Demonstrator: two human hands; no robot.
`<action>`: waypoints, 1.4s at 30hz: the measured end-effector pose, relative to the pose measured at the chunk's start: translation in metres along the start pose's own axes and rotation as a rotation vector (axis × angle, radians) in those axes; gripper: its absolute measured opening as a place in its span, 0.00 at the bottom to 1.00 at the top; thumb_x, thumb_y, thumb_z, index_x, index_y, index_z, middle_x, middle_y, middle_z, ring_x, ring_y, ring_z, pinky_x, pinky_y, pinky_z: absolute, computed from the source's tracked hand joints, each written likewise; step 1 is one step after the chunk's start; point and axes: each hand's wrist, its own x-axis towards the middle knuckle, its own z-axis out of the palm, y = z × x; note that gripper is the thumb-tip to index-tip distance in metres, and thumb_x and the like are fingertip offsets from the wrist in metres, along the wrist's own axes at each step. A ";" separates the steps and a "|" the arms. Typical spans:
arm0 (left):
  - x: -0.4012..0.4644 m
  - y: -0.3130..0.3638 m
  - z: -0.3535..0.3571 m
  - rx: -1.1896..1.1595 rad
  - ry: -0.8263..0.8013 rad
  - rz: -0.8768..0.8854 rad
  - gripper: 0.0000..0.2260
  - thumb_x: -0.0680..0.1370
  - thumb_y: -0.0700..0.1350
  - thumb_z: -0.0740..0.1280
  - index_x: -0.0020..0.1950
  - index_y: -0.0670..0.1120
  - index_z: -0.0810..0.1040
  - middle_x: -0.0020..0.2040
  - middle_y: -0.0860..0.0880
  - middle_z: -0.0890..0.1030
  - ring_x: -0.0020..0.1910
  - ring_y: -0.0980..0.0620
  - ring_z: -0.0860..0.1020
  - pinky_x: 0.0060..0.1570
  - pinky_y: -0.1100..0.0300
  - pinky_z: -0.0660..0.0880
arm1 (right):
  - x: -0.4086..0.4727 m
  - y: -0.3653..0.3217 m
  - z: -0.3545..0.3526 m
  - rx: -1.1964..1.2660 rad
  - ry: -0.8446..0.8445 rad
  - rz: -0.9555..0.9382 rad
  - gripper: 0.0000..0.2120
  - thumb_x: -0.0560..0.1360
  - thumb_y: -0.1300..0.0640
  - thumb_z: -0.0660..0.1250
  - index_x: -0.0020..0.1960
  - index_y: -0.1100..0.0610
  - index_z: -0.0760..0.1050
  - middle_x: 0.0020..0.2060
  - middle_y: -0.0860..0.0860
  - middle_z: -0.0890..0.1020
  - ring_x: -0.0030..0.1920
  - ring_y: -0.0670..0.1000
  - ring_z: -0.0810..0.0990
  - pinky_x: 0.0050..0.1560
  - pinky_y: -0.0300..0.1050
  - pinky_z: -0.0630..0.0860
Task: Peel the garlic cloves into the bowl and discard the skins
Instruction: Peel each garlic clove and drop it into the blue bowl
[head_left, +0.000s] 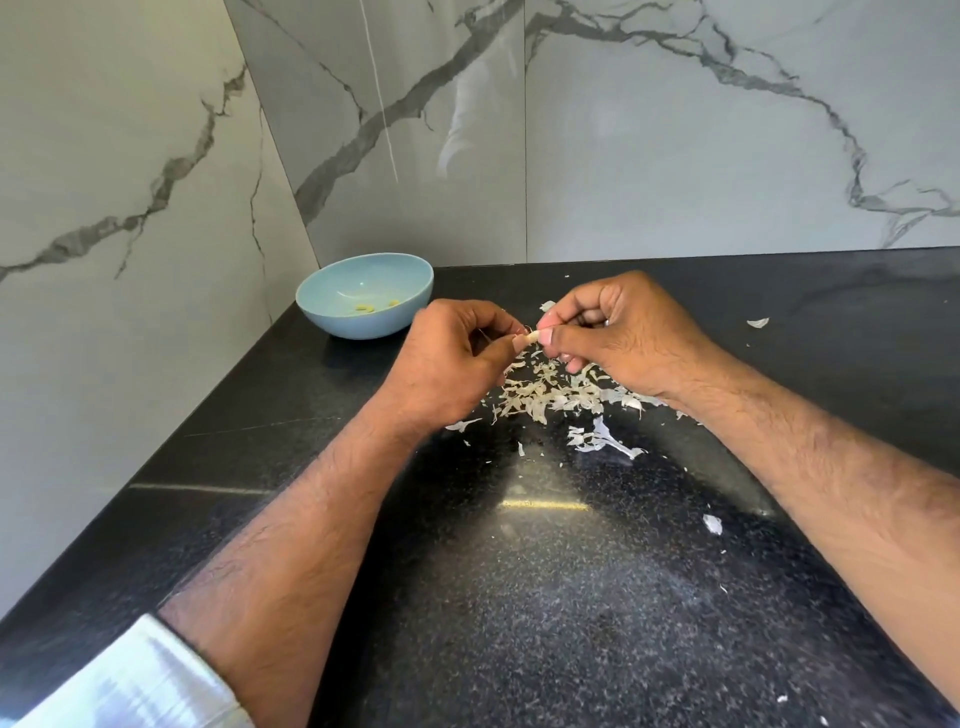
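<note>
A small pale garlic clove (532, 338) is pinched between the fingertips of both hands above the black counter. My left hand (451, 358) grips its left end and my right hand (618, 332) grips its right end, with a scrap of skin sticking up by the right thumb. Under the hands lies a pile of white garlic skins (558, 392). A light blue bowl (332, 317) stands to the left of the hands, near the wall corner, with a few peeled cloves (366, 308) in its bottom.
The black speckled counter (571, 571) meets marble wall panels at the back and left. Loose skin flakes are scattered on the counter, among them flakes at the right (757, 322) and nearer me (712, 524). A white sleeve (140, 680) shows at the bottom left.
</note>
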 end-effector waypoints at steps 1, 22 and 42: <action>0.000 0.000 0.001 0.015 0.001 0.005 0.02 0.82 0.45 0.74 0.51 0.48 0.86 0.35 0.49 0.85 0.35 0.45 0.85 0.38 0.49 0.84 | 0.000 0.000 0.000 -0.005 0.001 -0.002 0.02 0.76 0.60 0.78 0.48 0.55 0.86 0.37 0.51 0.88 0.37 0.57 0.87 0.48 0.59 0.86; 0.003 0.004 0.016 0.205 0.112 -0.024 0.05 0.81 0.43 0.71 0.45 0.48 0.83 0.32 0.52 0.82 0.25 0.57 0.73 0.27 0.63 0.69 | -0.004 0.004 0.016 -0.323 0.126 -0.207 0.07 0.79 0.57 0.74 0.42 0.51 0.85 0.29 0.43 0.82 0.24 0.43 0.76 0.22 0.37 0.69; 0.000 0.010 0.015 -0.212 0.030 -0.102 0.05 0.83 0.42 0.72 0.47 0.47 0.84 0.35 0.45 0.85 0.34 0.40 0.83 0.38 0.45 0.81 | -0.001 0.007 0.001 0.284 -0.005 0.112 0.04 0.79 0.58 0.75 0.51 0.57 0.88 0.44 0.54 0.89 0.44 0.52 0.86 0.47 0.52 0.81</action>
